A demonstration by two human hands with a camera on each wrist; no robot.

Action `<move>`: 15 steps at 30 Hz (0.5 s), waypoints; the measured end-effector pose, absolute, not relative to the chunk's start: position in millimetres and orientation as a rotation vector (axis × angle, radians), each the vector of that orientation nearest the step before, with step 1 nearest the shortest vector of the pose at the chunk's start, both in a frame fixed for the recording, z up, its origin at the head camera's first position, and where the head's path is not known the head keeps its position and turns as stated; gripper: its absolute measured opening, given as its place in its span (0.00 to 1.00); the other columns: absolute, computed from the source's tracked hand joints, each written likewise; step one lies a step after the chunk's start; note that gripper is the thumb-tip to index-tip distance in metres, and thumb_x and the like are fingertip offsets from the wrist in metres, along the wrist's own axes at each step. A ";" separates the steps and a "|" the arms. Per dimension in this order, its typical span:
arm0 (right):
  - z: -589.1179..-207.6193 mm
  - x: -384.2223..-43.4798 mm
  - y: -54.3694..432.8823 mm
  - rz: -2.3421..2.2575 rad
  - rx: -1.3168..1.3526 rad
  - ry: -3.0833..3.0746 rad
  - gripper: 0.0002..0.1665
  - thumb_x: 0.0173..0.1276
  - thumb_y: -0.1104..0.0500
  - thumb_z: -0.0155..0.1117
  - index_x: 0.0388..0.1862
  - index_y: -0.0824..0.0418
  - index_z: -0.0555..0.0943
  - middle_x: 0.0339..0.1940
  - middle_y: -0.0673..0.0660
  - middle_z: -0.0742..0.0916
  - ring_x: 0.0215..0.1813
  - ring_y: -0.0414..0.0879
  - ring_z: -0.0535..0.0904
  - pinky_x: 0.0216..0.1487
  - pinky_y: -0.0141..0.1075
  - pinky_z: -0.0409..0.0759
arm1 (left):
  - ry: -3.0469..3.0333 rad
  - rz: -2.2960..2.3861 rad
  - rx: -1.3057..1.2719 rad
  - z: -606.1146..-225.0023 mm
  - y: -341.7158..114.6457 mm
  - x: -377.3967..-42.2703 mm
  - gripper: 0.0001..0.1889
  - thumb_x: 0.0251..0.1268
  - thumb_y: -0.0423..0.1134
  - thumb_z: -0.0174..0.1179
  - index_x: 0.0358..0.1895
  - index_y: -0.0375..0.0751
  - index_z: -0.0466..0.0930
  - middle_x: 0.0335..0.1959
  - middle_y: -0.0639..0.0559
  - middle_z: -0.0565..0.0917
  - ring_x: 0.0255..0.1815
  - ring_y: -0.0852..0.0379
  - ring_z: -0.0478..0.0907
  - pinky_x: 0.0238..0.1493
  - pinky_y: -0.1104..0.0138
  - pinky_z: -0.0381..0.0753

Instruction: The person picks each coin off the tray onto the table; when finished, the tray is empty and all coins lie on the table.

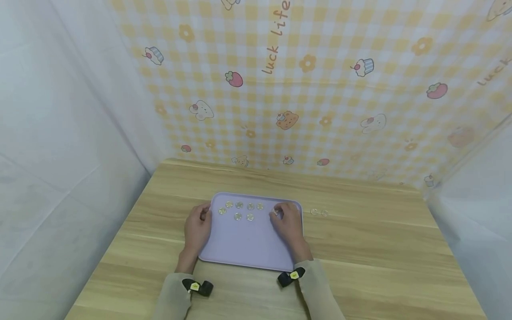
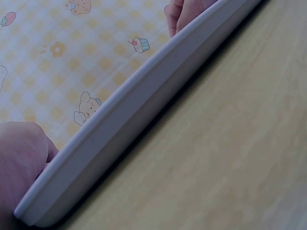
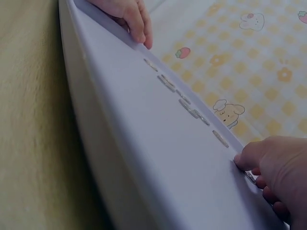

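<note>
A light purple tray (image 1: 248, 244) lies on the wooden table. My left hand (image 1: 198, 226) grips its left rim, thumb and fingers bent at the edge. Several shiny round coins (image 1: 238, 216) lie flat in loose rows toward the tray's far side; edge-on they look thin in the right wrist view. Over the tray's far right part, my right hand (image 1: 289, 222) pinches a coin (image 3: 250, 177) between thumb and fingers, close above the tray surface. That coin is partly hidden by the fingers.
Two more coins (image 1: 319, 213) lie on the wooden table (image 1: 380, 249) just right of the tray. A yellow checked cloth (image 1: 320, 98) with cartoon prints hangs behind the table, and white sheets (image 1: 80, 133) hang at the sides.
</note>
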State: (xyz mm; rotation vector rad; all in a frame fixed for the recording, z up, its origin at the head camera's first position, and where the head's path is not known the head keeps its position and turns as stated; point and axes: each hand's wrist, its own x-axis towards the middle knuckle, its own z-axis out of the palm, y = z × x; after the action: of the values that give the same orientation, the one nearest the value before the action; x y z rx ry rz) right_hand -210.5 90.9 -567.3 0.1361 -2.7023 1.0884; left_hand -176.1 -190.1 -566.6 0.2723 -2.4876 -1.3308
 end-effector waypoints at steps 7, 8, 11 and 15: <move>-562.8 -209.0 89.7 1.083 0.127 -2.719 0.15 0.60 0.60 0.66 0.45 0.63 0.85 0.44 0.59 0.84 0.49 0.54 0.78 0.54 0.48 0.76 | -2.488 -1.330 0.278 -567.0 -191.2 -176.5 0.14 0.72 0.37 0.56 0.57 0.38 0.80 0.42 0.46 0.82 0.37 0.54 0.77 0.35 0.69 0.77; -561.7 -208.9 89.5 1.083 0.123 -2.729 0.14 0.60 0.60 0.66 0.45 0.63 0.85 0.45 0.60 0.84 0.49 0.55 0.78 0.54 0.48 0.76 | -2.486 -1.330 0.280 -567.1 -191.2 -176.7 0.14 0.72 0.37 0.56 0.57 0.38 0.80 0.42 0.46 0.82 0.37 0.54 0.77 0.35 0.69 0.77; -558.5 -209.4 88.9 1.071 0.106 -2.762 0.14 0.61 0.60 0.65 0.45 0.64 0.84 0.46 0.61 0.84 0.51 0.56 0.78 0.56 0.50 0.76 | -2.492 -1.323 0.288 -567.1 -190.9 -176.6 0.14 0.73 0.37 0.56 0.57 0.38 0.80 0.42 0.46 0.82 0.37 0.55 0.78 0.36 0.69 0.77; -557.0 -210.4 89.1 1.062 0.079 -2.804 0.14 0.61 0.60 0.65 0.45 0.64 0.83 0.47 0.62 0.84 0.51 0.57 0.78 0.56 0.50 0.76 | -2.492 -1.331 0.297 -566.5 -190.1 -176.0 0.14 0.73 0.37 0.56 0.57 0.38 0.81 0.43 0.46 0.83 0.38 0.54 0.78 0.37 0.69 0.77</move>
State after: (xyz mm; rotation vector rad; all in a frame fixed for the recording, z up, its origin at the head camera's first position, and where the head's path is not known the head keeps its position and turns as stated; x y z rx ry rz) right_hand -210.4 89.1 -557.0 0.0795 -2.8036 1.0619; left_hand -176.0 -190.1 -566.5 0.2969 -2.4920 -1.3313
